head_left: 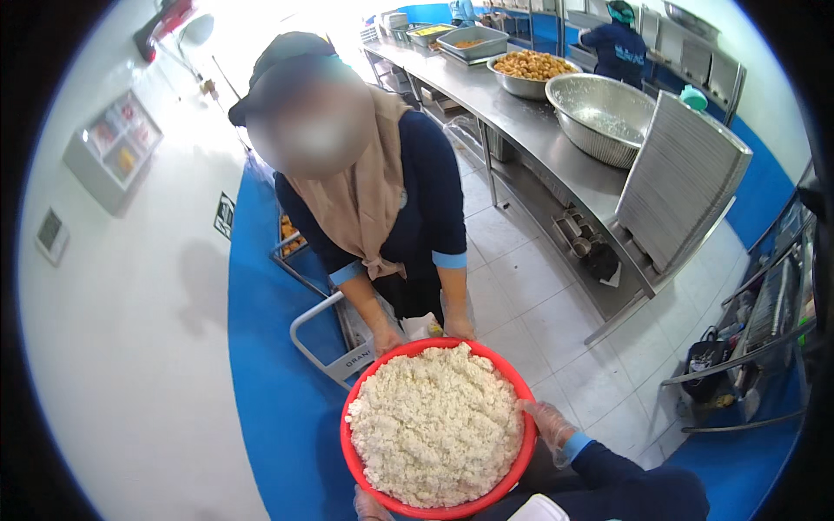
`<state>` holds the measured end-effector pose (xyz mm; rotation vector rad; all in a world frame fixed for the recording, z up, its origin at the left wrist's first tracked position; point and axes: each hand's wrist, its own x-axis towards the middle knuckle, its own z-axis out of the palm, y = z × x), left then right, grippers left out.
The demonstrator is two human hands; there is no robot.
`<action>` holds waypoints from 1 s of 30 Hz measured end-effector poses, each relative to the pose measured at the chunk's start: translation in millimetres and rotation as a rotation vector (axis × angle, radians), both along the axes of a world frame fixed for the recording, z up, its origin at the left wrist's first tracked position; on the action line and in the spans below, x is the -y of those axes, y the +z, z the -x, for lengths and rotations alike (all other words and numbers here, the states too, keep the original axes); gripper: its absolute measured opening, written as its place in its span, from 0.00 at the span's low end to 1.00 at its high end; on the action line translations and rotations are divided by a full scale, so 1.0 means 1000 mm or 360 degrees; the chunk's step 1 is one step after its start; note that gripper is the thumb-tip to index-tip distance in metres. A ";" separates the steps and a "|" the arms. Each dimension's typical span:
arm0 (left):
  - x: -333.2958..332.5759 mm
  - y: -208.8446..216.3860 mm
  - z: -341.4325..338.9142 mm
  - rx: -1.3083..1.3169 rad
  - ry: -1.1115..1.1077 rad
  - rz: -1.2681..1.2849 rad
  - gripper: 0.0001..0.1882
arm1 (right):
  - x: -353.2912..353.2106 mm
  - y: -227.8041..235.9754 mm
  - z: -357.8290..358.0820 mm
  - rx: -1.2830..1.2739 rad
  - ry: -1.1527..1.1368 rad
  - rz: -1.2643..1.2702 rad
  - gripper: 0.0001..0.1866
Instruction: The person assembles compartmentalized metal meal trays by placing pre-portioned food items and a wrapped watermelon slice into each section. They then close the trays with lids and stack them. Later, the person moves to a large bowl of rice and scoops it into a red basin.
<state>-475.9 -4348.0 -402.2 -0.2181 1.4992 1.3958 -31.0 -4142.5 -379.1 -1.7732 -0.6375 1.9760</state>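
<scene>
A round red basin (526, 443) heaped with white cooked rice (434, 425) is held up between me and a co-worker. My right hand (549, 423), in a clear plastic glove, grips the basin's right rim. At the near left rim is my left hand (370, 506), also gloved and closed on the edge; only part of it shows at the bottom of the view. Facing me, the co-worker (426, 182) in dark blue holds the far rim with both hands. The undersides of the basin and most fingers beneath it are hidden.
A long steel table (521, 130) runs along the right, bearing a large metal bowl (599, 113), a bowl of fried food (532, 69) and a tall stack of trays (682, 182). A trolley handle (317, 339) stands behind the basin. Another person (617, 48) stands at the back.
</scene>
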 end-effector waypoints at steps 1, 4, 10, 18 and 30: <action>0.005 0.017 -0.009 0.0006 0.0035 -0.0048 0.25 | -0.008 0.012 -0.005 -0.0127 -0.0038 -0.0059 0.27; 0.010 0.060 -0.041 -0.0036 0.0093 -0.0103 0.25 | -0.012 0.060 -0.019 -0.0348 -0.0179 0.0010 0.26; -0.103 0.094 -0.131 0.0047 -0.0125 -0.0267 0.25 | -0.131 0.088 -0.074 -0.0675 -0.0297 -0.0395 0.29; -0.228 0.005 -0.188 0.0391 -0.0057 -0.0177 0.20 | -0.249 0.119 -0.136 -0.0369 -0.0502 -0.0547 0.22; -0.222 -0.001 -0.185 0.0251 -0.0210 -0.0603 0.26 | -0.213 0.131 -0.136 -0.0201 -0.0331 -0.0748 0.24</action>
